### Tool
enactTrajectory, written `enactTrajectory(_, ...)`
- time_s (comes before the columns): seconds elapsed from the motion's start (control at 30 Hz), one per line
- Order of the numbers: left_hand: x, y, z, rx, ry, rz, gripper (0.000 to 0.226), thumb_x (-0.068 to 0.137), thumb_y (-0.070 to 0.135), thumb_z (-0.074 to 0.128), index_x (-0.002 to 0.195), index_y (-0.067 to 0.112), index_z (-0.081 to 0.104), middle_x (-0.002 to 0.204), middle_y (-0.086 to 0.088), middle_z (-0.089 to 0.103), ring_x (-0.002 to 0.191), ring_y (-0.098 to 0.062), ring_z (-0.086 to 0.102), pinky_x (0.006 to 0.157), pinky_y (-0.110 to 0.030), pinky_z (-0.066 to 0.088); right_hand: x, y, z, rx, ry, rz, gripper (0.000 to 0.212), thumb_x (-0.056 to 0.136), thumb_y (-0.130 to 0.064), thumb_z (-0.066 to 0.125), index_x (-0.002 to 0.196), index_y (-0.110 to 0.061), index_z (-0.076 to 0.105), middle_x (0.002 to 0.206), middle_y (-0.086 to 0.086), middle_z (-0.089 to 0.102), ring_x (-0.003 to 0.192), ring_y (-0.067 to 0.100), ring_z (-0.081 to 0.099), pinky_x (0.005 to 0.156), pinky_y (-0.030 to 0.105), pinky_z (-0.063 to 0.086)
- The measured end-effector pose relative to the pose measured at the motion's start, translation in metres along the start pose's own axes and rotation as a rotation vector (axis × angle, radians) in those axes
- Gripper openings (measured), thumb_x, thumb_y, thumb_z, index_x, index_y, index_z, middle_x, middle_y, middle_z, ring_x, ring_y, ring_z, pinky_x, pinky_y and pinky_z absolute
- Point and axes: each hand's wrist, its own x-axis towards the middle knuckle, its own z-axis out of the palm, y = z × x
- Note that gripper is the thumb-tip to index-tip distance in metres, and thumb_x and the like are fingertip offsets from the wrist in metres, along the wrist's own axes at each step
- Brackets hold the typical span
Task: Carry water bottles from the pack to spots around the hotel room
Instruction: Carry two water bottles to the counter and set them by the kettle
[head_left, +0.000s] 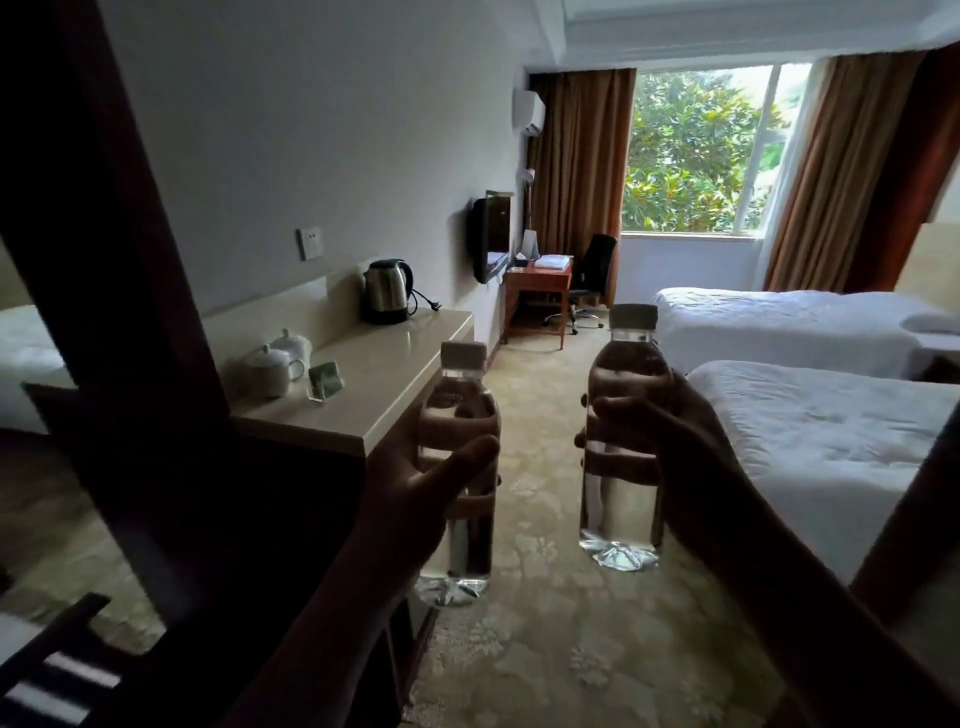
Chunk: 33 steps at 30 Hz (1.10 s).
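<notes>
I hold two clear water bottles with white caps upright in front of me, over the carpet. My left hand (415, 486) grips the left bottle (460, 540) around its middle, thumb across the front. My right hand (680, 441) grips the right bottle (623, 514), which is a little higher and further forward. Both bottles are full and have no label that I can see. The pack is out of view.
A cream counter (395, 374) on the left carries a kettle (387, 291), two lidded cups (278, 364) and a small card. Two white beds (826, 431) fill the right side. A desk (537, 283) with a chair stands by the window. A patterned carpet aisle runs between.
</notes>
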Motion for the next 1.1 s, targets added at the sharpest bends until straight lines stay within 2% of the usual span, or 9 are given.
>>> enactTrajectory(0.1, 0.035, -0.012, -0.001, 0.001, 0.034, 0.011, 0.053, 0.059, 0.043, 0.079, 0.103, 0.016, 0.071, 0.098, -0.006, 0.077, 0.079, -0.027, 0.077, 0.060, -0.034, 0.059, 0.045, 0.019, -0.003, 0.030, -0.046, -0.001, 0.034, 0.068, -0.018, 0.077, 0.096, -0.037, 0.073, 0.089, 0.000, 0.076, 0.075, 0.024, 0.074, 0.058, 0.032, 0.058)
enactTrajectory(0.2, 0.074, -0.027, -0.007, -0.005, 0.072, 0.026, 0.054, 0.057, 0.043, 0.079, 0.102, 0.015, 0.071, 0.093, -0.008, 0.077, 0.074, -0.026, 0.075, 0.057, -0.034, 0.058, 0.089, 0.043, -0.001, 0.033, -0.072, -0.002, 0.034, 0.068, -0.018, 0.075, 0.098, -0.035, 0.073, 0.090, 0.002, 0.076, 0.075, 0.024, 0.074, 0.059, 0.032, 0.058)
enactTrajectory(0.3, 0.119, -0.049, -0.016, -0.014, 0.074, 0.045, 0.045, 0.059, 0.042, 0.078, 0.098, 0.020, 0.073, 0.093, -0.013, 0.075, 0.076, -0.029, 0.075, 0.058, -0.037, 0.059, 0.135, 0.074, 0.003, 0.019, -0.080, -0.007, 0.037, 0.070, -0.017, 0.073, 0.103, -0.034, 0.071, 0.090, 0.002, 0.075, 0.075, 0.024, 0.073, 0.060, 0.034, 0.058)
enactTrajectory(0.53, 0.248, -0.098, -0.043, 0.002, 0.107, 0.118, 0.028, 0.064, 0.047, 0.077, 0.090, 0.040, 0.073, 0.087, 0.003, 0.076, 0.080, -0.022, 0.076, 0.064, -0.040, 0.062, 0.262, 0.126, 0.013, -0.043, -0.103, 0.040, 0.038, 0.072, -0.020, 0.074, 0.108, -0.030, 0.070, 0.095, 0.004, 0.075, 0.078, 0.026, 0.075, 0.063, 0.037, 0.059)
enactTrajectory(0.67, 0.315, -0.120, -0.057, -0.035, 0.161, 0.087, 0.030, 0.063, 0.046, 0.078, 0.092, 0.037, 0.074, 0.090, -0.002, 0.075, 0.081, -0.026, 0.076, 0.060, -0.036, 0.060, 0.333, 0.149, 0.021, -0.038, -0.107, 0.042, 0.040, 0.068, -0.023, 0.077, 0.106, -0.032, 0.071, 0.094, 0.002, 0.075, 0.080, 0.026, 0.075, 0.063, 0.036, 0.058)
enactTrajectory(0.77, 0.351, -0.137, -0.066, -0.004, 0.163, 0.057, 0.031, 0.066, 0.045, 0.078, 0.095, 0.037, 0.074, 0.095, -0.007, 0.073, 0.082, -0.029, 0.076, 0.060, -0.035, 0.060, 0.373, 0.170, 0.024, -0.030, -0.113, 0.049, 0.033, 0.076, -0.017, 0.071, 0.103, -0.037, 0.071, 0.093, 0.000, 0.074, 0.081, 0.024, 0.074, 0.063, 0.035, 0.058)
enactTrajectory(0.87, 0.377, -0.154, -0.072, 0.013, 0.154, 0.052, 0.033, 0.069, 0.043, 0.077, 0.100, 0.036, 0.072, 0.094, -0.003, 0.073, 0.085, -0.028, 0.075, 0.063, -0.038, 0.061, 0.403, 0.192, 0.025, 0.024, -0.115, 0.079, 0.032, 0.075, -0.014, 0.069, 0.098, -0.036, 0.072, 0.089, -0.002, 0.075, 0.077, 0.021, 0.074, 0.061, 0.033, 0.057)
enactTrajectory(1.0, 0.412, -0.173, -0.071, 0.040, 0.196, 0.035, 0.030, 0.069, 0.043, 0.077, 0.098, 0.037, 0.072, 0.093, -0.003, 0.074, 0.083, -0.027, 0.076, 0.060, -0.032, 0.060, 0.446, 0.216, 0.022, 0.045, -0.152, 0.102, 0.033, 0.072, -0.012, 0.069, 0.095, -0.036, 0.072, 0.086, -0.004, 0.076, 0.075, 0.017, 0.075, 0.058, 0.029, 0.057)
enactTrajectory(1.1, 0.436, -0.189, -0.062, 0.069, 0.223, 0.022, 0.037, 0.070, 0.041, 0.076, 0.105, 0.030, 0.069, 0.091, -0.001, 0.073, 0.081, -0.027, 0.074, 0.059, -0.031, 0.058, 0.478, 0.233, 0.011, 0.074, -0.189, 0.117, 0.034, 0.070, -0.013, 0.069, 0.094, -0.037, 0.073, 0.085, -0.004, 0.076, 0.074, 0.017, 0.074, 0.058, 0.029, 0.056)
